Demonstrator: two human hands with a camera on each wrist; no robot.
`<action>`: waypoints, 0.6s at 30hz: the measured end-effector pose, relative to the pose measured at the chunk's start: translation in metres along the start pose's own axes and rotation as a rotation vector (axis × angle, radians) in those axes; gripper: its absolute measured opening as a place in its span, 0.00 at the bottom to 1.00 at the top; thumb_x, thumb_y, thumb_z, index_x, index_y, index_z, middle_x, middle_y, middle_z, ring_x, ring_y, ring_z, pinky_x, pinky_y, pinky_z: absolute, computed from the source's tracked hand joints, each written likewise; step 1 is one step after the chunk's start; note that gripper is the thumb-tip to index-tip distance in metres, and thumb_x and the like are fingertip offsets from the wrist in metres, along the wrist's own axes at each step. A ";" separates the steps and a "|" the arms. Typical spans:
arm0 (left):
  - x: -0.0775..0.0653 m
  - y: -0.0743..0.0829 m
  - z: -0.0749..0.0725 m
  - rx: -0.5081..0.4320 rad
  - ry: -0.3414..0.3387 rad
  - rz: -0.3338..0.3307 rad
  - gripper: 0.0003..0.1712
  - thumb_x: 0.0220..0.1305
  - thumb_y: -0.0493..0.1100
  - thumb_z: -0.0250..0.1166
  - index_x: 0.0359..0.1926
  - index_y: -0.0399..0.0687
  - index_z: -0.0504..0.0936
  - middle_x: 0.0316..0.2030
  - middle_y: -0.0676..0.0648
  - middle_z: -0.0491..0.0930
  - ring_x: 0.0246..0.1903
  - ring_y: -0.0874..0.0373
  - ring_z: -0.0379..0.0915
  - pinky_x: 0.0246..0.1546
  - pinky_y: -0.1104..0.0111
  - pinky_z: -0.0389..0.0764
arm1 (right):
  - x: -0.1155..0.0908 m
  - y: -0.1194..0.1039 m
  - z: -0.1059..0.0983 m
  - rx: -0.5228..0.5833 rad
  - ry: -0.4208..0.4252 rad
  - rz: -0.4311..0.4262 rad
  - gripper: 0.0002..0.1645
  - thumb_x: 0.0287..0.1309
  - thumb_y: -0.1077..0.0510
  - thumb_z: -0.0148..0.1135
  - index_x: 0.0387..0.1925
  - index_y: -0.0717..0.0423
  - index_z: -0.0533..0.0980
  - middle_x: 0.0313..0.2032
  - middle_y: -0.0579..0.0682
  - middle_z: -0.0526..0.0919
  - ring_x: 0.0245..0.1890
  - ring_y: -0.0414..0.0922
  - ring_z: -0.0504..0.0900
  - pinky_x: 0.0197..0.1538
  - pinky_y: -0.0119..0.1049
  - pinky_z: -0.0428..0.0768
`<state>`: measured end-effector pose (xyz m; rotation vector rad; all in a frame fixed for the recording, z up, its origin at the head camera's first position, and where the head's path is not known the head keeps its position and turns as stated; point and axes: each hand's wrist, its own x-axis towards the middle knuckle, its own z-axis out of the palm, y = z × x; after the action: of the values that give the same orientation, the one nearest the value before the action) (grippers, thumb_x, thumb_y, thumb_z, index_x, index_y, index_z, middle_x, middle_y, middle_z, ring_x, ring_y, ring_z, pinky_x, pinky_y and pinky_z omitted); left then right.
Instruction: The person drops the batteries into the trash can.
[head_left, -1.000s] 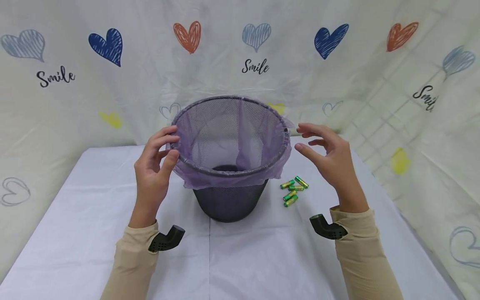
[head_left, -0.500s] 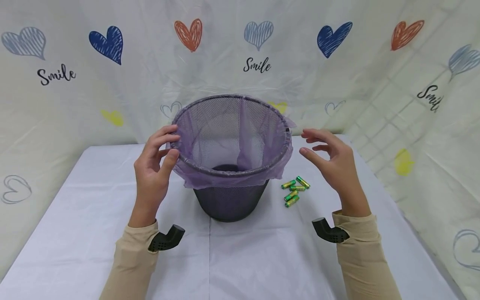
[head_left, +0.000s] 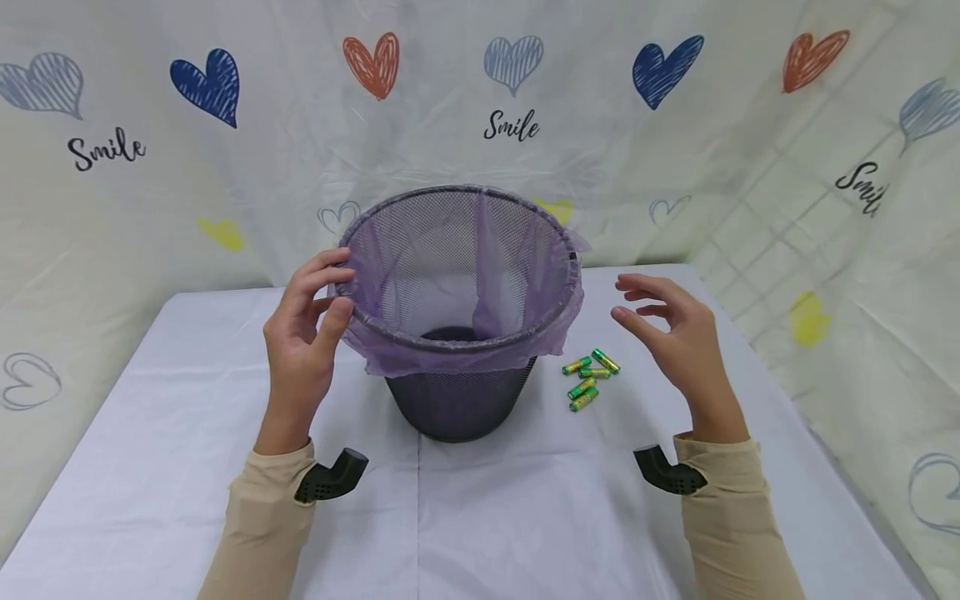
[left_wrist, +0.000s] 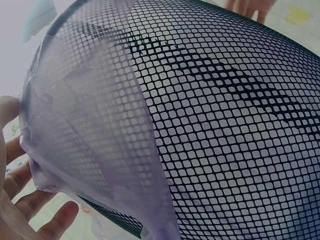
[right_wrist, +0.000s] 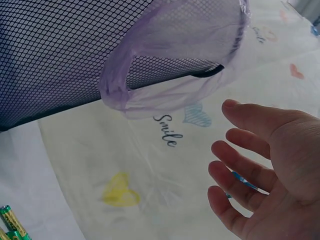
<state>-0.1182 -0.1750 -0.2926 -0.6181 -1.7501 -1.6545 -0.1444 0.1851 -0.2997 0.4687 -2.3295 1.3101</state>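
A black mesh waste bin [head_left: 457, 404] stands upright on the white cloth. Its thin purple bin liner [head_left: 450, 360] is folded outward over the rim all round. My left hand [head_left: 303, 333] is at the bin's left side, fingertips right at the lined rim, fingers spread and gently bent. In the left wrist view those fingers [left_wrist: 30, 202] lie along the outside of the liner. My right hand [head_left: 675, 333] hovers to the right of the bin, apart from it, fingers loosely curved with nothing between them. The right wrist view shows the liner [right_wrist: 117, 85] hanging loose near the rim.
Several green and gold batteries [head_left: 585, 372] lie in a loose group on the white tablecloth [head_left: 480, 525], right of the bin. A curtain [head_left: 435, 142] printed with hearts and "Smile" hangs behind and along the sides. A black camera mount sits on each wrist.
My right hand has drawn away from the rim, rightward and slightly down. The left hand keeps its place at the bin's left rim. The view has shifted slightly.
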 end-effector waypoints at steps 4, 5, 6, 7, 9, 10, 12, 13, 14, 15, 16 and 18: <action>0.000 0.000 0.000 0.005 -0.002 0.005 0.19 0.61 0.35 0.56 0.47 0.20 0.70 0.56 0.31 0.69 0.60 0.46 0.63 0.45 0.69 0.70 | -0.003 0.006 -0.002 -0.029 0.004 0.024 0.22 0.50 0.64 0.64 0.50 0.60 0.75 0.47 0.60 0.78 0.43 0.34 0.77 0.46 0.22 0.74; 0.000 0.000 0.001 0.005 -0.003 0.005 0.19 0.61 0.35 0.56 0.47 0.20 0.70 0.56 0.31 0.69 0.60 0.46 0.63 0.45 0.69 0.70 | -0.004 0.008 -0.002 -0.039 0.004 0.031 0.22 0.51 0.64 0.64 0.50 0.60 0.75 0.47 0.60 0.78 0.43 0.34 0.77 0.46 0.21 0.73; 0.000 0.000 0.001 0.006 -0.004 0.005 0.19 0.61 0.35 0.56 0.47 0.20 0.70 0.56 0.31 0.69 0.60 0.46 0.62 0.45 0.70 0.70 | -0.005 0.010 -0.002 -0.047 0.005 0.038 0.22 0.51 0.64 0.64 0.50 0.60 0.75 0.48 0.60 0.78 0.43 0.35 0.77 0.46 0.21 0.73; 0.000 0.001 0.001 0.007 -0.005 0.004 0.19 0.61 0.35 0.56 0.47 0.20 0.70 0.56 0.31 0.68 0.60 0.46 0.62 0.45 0.70 0.70 | -0.006 0.012 -0.002 -0.052 0.006 0.043 0.22 0.51 0.63 0.64 0.50 0.60 0.75 0.48 0.60 0.78 0.43 0.36 0.77 0.46 0.21 0.73; 0.001 0.001 0.001 0.006 -0.004 0.004 0.18 0.61 0.35 0.56 0.47 0.20 0.70 0.56 0.31 0.68 0.60 0.46 0.62 0.45 0.70 0.70 | -0.007 0.016 -0.002 -0.069 0.006 0.053 0.22 0.51 0.62 0.63 0.51 0.59 0.75 0.48 0.59 0.78 0.44 0.38 0.77 0.46 0.20 0.73; 0.001 0.001 0.001 0.007 -0.004 0.003 0.18 0.61 0.35 0.56 0.47 0.20 0.70 0.56 0.31 0.68 0.60 0.46 0.62 0.45 0.70 0.70 | -0.007 0.017 -0.002 -0.075 0.005 0.056 0.22 0.51 0.62 0.63 0.51 0.59 0.75 0.48 0.59 0.78 0.44 0.39 0.77 0.46 0.20 0.73; 0.000 0.000 0.001 0.010 -0.003 0.004 0.18 0.61 0.35 0.56 0.47 0.20 0.70 0.56 0.30 0.68 0.60 0.46 0.62 0.45 0.70 0.71 | -0.008 0.020 -0.002 -0.078 0.003 0.063 0.22 0.52 0.62 0.63 0.51 0.59 0.75 0.48 0.59 0.78 0.45 0.41 0.77 0.46 0.20 0.73; 0.000 0.000 0.001 0.012 -0.003 0.004 0.18 0.61 0.35 0.56 0.47 0.20 0.70 0.56 0.30 0.68 0.60 0.46 0.62 0.45 0.70 0.71 | -0.008 0.021 -0.002 -0.079 0.002 0.067 0.22 0.52 0.61 0.63 0.51 0.59 0.75 0.48 0.58 0.78 0.45 0.42 0.77 0.46 0.20 0.73; 0.000 0.000 0.001 0.014 -0.003 0.004 0.18 0.61 0.35 0.56 0.47 0.20 0.70 0.56 0.30 0.68 0.60 0.46 0.62 0.45 0.70 0.71 | -0.008 0.021 -0.002 -0.081 0.000 0.070 0.22 0.52 0.61 0.63 0.51 0.59 0.75 0.48 0.58 0.78 0.45 0.42 0.77 0.46 0.20 0.73; 0.000 0.000 0.001 0.018 -0.003 0.004 0.18 0.62 0.35 0.56 0.47 0.20 0.70 0.56 0.30 0.68 0.60 0.46 0.62 0.45 0.70 0.71 | -0.008 0.022 -0.002 -0.080 -0.001 0.073 0.21 0.52 0.61 0.63 0.50 0.59 0.75 0.48 0.58 0.78 0.45 0.43 0.77 0.46 0.20 0.73; 0.000 0.000 0.001 0.019 -0.004 0.004 0.18 0.62 0.35 0.56 0.47 0.20 0.70 0.56 0.30 0.68 0.60 0.46 0.62 0.45 0.70 0.71 | -0.008 0.022 -0.002 -0.082 -0.003 0.075 0.21 0.52 0.61 0.63 0.50 0.59 0.75 0.48 0.58 0.79 0.44 0.43 0.77 0.46 0.20 0.73; 0.000 0.000 0.001 0.022 -0.006 0.004 0.18 0.62 0.35 0.56 0.47 0.21 0.70 0.56 0.30 0.68 0.60 0.46 0.62 0.45 0.70 0.71 | -0.008 0.024 -0.003 -0.096 -0.006 0.080 0.21 0.53 0.60 0.63 0.50 0.59 0.75 0.48 0.59 0.78 0.44 0.42 0.77 0.46 0.19 0.73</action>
<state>-0.1183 -0.1746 -0.2925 -0.6165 -1.7674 -1.6302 -0.1485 0.1998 -0.3198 0.3531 -2.4259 1.2264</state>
